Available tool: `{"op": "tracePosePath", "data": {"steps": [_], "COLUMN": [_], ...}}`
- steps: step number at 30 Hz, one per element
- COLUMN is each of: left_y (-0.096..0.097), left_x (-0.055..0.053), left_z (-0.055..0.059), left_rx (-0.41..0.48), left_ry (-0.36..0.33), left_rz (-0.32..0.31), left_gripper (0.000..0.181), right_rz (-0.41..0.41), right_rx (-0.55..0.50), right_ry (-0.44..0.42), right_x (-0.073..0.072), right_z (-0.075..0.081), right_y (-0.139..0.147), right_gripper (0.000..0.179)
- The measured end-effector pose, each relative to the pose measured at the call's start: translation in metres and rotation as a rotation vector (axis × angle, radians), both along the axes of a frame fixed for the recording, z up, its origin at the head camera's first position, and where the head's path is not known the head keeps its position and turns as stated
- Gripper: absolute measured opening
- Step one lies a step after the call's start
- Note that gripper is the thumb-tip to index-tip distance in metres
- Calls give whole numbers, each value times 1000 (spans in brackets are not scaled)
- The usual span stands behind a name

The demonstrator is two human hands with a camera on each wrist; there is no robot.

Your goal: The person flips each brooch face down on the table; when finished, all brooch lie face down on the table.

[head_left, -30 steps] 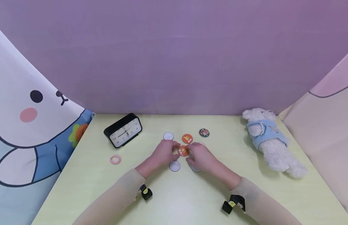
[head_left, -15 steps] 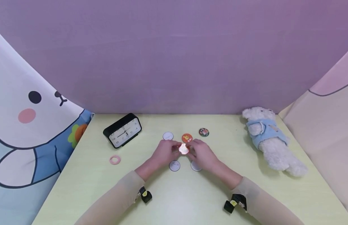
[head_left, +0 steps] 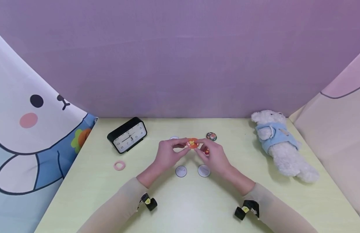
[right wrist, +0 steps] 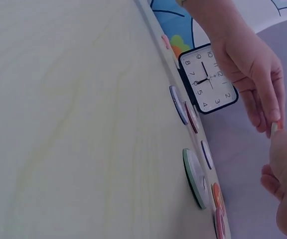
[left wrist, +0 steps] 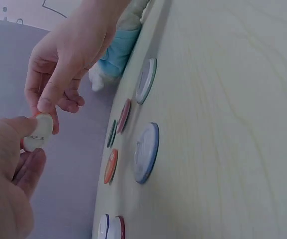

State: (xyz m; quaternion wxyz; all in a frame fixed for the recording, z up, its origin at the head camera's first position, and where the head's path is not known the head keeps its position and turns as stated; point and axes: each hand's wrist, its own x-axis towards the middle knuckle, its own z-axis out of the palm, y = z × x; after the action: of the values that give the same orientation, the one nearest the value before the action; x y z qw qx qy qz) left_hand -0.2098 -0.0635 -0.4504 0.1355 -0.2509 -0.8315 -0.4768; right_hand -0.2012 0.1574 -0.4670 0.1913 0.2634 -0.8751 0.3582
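Note:
An orange pin badge [head_left: 192, 143] with a yellow figure is held above the table between both hands. Its white back, with the pin across it, shows in the left wrist view, where the badge [left wrist: 39, 133] is pinched from both sides. My left hand [head_left: 167, 153] grips one edge with thumb and fingertips. On the opposite edge, the thumb and fingers of my right hand [head_left: 217, 158] do the same. Two white-backed badges [head_left: 181, 171] [head_left: 204, 171] lie face down below the hands. A red badge [head_left: 207, 151] is partly covered by the right hand.
A dark patterned badge [head_left: 211, 136] lies behind the right hand, and another white-backed badge [head_left: 174, 138] behind the left. At left are a black alarm clock [head_left: 128, 135] and a pink ring [head_left: 119, 165]. A plush toy [head_left: 280, 145] in blue lies at right.
The orange badge lay flat on the table between the hands; both hands have taken it by its edges and lifted it up and away from the person.

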Motion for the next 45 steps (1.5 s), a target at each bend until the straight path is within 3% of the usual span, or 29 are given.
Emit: {"op": "tracePosePath", "data": {"steps": [5, 11, 15, 20, 24, 31, 37, 42, 45], "left_y": [2, 5, 6, 6, 4, 2, 1, 0, 0], "left_x": [3, 4, 4, 5, 4, 3, 1, -2, -3], "left_z": [3, 2, -2, -6, -9, -11, -13, -18, -22], "left_rx": [34, -4, -59, -55, -90, -175, -286, -340, -364], "left_ry": [101, 146, 144, 134, 89, -74, -162, -204, -208], "left_rz": [26, 53, 77, 67, 34, 6, 9, 4, 0], "left_gripper": [31, 35, 41, 43, 43, 42, 40, 39, 40], "right_rz": [9, -22, -44, -14, 4, 2, 23, 53, 52], "right_rx": [-89, -149, -220, -277, -255, -209, -112, -8, 59], "right_ry": [52, 66, -40, -201, -285, -422, -405, -397, -356], "right_x": [3, 2, 2, 2, 3, 4, 3, 5, 6], "right_z": [2, 0, -1, -1, -1, -5, -7, -10, -13], "right_y": [-1, -4, -7, -8, -8, -8, -9, -9, -11], "right_gripper": [24, 13, 12, 23, 29, 28, 29, 44, 44]}}
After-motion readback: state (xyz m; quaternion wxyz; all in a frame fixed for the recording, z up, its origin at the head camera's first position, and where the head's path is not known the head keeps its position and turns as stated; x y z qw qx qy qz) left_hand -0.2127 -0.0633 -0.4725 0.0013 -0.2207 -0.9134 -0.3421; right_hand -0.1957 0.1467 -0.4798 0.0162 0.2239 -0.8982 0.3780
